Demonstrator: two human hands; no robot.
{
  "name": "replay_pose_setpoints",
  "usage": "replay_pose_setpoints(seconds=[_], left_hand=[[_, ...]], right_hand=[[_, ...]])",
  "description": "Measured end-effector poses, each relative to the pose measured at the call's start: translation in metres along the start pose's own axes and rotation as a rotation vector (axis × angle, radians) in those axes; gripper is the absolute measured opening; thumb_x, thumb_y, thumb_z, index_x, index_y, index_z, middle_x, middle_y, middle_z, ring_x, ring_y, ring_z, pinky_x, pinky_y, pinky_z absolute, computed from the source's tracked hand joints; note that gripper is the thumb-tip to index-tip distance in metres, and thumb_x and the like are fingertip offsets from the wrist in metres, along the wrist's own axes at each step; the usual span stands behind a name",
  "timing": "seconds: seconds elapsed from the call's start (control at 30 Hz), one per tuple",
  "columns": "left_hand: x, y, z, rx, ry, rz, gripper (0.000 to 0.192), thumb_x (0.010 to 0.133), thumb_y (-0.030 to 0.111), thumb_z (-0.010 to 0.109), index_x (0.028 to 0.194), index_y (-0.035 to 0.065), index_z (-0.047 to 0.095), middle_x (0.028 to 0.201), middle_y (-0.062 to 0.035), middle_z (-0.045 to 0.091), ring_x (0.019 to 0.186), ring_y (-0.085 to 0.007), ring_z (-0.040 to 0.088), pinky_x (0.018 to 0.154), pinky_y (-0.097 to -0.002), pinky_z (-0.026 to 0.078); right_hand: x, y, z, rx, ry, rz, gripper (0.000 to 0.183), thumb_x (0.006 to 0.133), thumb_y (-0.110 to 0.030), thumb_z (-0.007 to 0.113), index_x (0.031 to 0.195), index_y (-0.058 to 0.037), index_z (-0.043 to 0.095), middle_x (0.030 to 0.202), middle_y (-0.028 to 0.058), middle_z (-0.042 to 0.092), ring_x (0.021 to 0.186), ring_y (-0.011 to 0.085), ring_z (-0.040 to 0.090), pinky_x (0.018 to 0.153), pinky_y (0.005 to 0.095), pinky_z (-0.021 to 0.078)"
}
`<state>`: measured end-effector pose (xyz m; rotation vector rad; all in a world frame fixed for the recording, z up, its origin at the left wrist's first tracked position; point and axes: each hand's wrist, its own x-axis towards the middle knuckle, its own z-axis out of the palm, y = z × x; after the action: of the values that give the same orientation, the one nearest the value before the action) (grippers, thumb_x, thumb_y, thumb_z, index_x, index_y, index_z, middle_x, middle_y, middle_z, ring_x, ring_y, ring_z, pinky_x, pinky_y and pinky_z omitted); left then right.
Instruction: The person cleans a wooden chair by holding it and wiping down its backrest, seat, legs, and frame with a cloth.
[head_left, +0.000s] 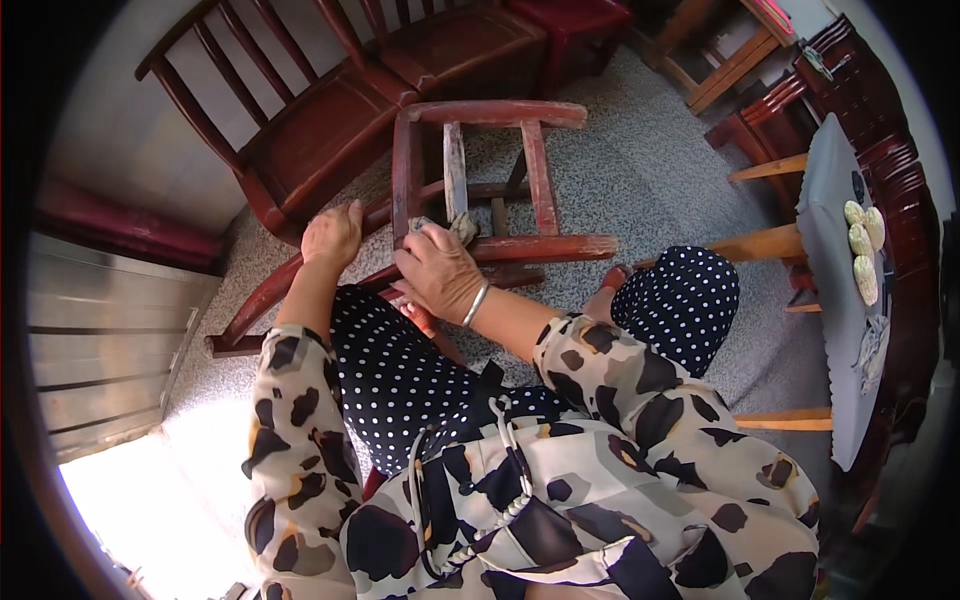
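A worn red wooden chair (491, 116) lies on its side on the floor in front of me, its legs and rungs pointing right. Its paint is rubbed away in places, most of all on one pale rung (455, 169). My right hand (442, 270) presses a crumpled greyish cloth (463, 227) against the frame, where that rung meets the lower bar. Around a curved red bar of the chair, my left hand (332, 234) is closed, left of the cloth. The fingertips of my left hand are partly hidden from view.
A dark red wooden bench (322, 142) stands behind the chair, beside a red stool (574, 30). At right is a grey-covered table (840, 300) with several pale oval things (859, 240). My knees and feet flank the chair. Louvred panels (112, 345) stand at left.
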<state>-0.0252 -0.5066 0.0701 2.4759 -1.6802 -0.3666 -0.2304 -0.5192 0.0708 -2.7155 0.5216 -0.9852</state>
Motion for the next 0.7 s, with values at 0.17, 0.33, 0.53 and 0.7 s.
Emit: replay_pose_setpoints(seconds=[0.17, 0.33, 0.53, 0.7], left_hand=[[0.006, -0.011, -0.004, 0.049, -0.082, -0.097, 0.06, 0.093, 0.048, 0.028, 0.096, 0.0003, 0.065, 0.1, -0.0241, 0.062, 0.1, -0.036, 0.057, 0.088, -0.0433, 0.043], [-0.001, 0.013, -0.023, 0.11, -0.077, -0.175, 0.063, 0.092, 0.049, 0.029, 0.09, -0.0003, 0.067, 0.097, -0.0231, 0.063, 0.097, -0.0343, 0.06, 0.085, -0.042, 0.046], [-0.005, 0.011, -0.019, 0.082, -0.016, -0.252, 0.061, 0.091, 0.047, 0.03, 0.086, 0.0011, 0.069, 0.091, -0.0209, 0.065, 0.091, -0.0339, 0.062, 0.082, -0.0413, 0.048], [-0.005, 0.009, -0.016, 0.053, -0.052, -0.243, 0.06, 0.092, 0.046, 0.029, 0.087, 0.0024, 0.069, 0.092, -0.0199, 0.065, 0.092, -0.0332, 0.062, 0.083, -0.0408, 0.048]], right_hand=[[-0.055, 0.05, -0.061, -0.262, -0.072, 0.116, 0.031, 0.068, -0.023, 0.07, 0.091, -0.0096, 0.055, 0.101, 0.0081, 0.049, 0.089, 0.0266, 0.047, 0.083, 0.0426, 0.0371], [-0.111, 0.093, -0.115, -0.33, 0.06, 0.312, 0.028, 0.073, -0.015, 0.065, 0.098, -0.0043, 0.056, 0.105, 0.0135, 0.05, 0.098, 0.0351, 0.046, 0.087, 0.0454, 0.0374], [-0.081, 0.081, -0.088, -0.413, 0.098, 0.345, 0.021, 0.075, -0.017, 0.065, 0.091, -0.0066, 0.056, 0.098, 0.0103, 0.053, 0.091, 0.0314, 0.048, 0.079, 0.0434, 0.0385], [-0.021, 0.028, -0.025, 0.054, 0.051, 0.109, 0.02, 0.074, -0.017, 0.067, 0.085, -0.007, 0.054, 0.09, 0.0101, 0.053, 0.087, 0.0314, 0.05, 0.077, 0.0422, 0.0388]])
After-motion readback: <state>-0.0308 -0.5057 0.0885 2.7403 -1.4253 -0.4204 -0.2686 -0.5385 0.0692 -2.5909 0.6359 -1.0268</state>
